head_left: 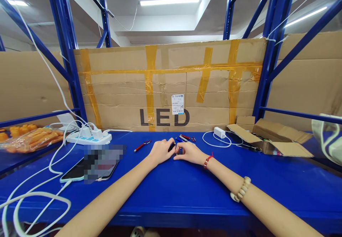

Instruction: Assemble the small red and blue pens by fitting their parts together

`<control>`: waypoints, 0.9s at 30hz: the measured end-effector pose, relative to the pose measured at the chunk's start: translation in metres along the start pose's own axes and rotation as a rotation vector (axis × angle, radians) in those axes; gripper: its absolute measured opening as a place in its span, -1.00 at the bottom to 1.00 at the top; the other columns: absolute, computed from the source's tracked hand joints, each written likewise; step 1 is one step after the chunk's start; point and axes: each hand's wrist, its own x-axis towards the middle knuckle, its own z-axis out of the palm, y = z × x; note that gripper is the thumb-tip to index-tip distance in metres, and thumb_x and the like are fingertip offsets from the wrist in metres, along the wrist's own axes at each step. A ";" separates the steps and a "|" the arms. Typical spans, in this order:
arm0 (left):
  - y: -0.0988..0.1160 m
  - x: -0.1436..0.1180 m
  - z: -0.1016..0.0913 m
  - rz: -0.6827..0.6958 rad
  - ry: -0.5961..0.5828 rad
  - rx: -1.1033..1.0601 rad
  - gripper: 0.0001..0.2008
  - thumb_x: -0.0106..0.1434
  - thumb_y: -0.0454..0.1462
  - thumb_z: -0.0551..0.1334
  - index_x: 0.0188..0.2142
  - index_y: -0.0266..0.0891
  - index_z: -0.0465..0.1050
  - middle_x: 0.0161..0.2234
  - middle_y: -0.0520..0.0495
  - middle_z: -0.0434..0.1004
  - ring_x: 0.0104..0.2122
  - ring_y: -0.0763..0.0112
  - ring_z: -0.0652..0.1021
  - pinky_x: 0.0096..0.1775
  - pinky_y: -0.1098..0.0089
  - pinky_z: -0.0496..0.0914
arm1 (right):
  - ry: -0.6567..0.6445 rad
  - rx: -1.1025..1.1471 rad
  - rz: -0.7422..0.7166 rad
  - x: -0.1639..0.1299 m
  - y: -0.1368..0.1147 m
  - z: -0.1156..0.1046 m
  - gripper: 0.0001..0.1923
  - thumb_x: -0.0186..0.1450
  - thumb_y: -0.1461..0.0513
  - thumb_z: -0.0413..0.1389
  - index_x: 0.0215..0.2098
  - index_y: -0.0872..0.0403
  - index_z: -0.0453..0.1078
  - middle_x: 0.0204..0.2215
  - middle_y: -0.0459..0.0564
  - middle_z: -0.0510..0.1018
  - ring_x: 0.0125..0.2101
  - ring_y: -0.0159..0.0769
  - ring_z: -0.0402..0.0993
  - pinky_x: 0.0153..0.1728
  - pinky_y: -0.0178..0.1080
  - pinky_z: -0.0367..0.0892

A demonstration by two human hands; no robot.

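Note:
My left hand [161, 151] is closed around a black pen [171, 146], of which only a short dark piece shows between thumb and fingers. Close beside it, my right hand [190, 153] has thumb and fingertips curled together in a pinch. Whatever sits in that pinch is too small and covered to make out. The two hands nearly touch just above the blue shelf. To the left of them lies a red pen [142, 146] with a silver clip. Behind the right hand are a few more pens [184, 138], red and blue, partly hidden by the fingers.
Two phones lie on the blue shelf [171, 190] at left, one a dark phone [73, 171], near a white power strip [89, 137] with looping cables. A white charger [219, 132] and an open carton [267, 144] are at right. A large cardboard box [120, 91] stands behind.

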 end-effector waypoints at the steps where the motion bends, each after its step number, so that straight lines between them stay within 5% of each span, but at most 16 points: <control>1: 0.000 0.000 0.000 0.003 0.002 0.002 -0.86 0.23 -0.20 0.06 -0.26 -0.21 0.21 -0.47 -0.02 0.35 -0.43 0.30 0.43 -0.48 0.47 0.22 | 0.000 0.005 0.005 0.000 0.000 0.000 -0.66 0.01 -0.02 0.14 -0.44 0.06 0.32 -0.46 -0.13 0.46 -0.50 -0.40 0.34 -0.51 -0.36 0.17; 27: -0.002 -0.001 0.003 0.002 0.008 0.012 -0.86 0.24 -0.20 0.06 -0.25 -0.20 0.20 -0.43 -0.01 0.38 -0.44 0.32 0.44 -0.46 0.47 0.26 | -0.046 -0.025 -0.057 0.001 0.000 0.002 -0.81 0.11 0.11 0.11 -0.44 0.09 0.33 -0.50 -0.13 0.42 -0.53 -0.44 0.28 -0.53 -0.40 0.12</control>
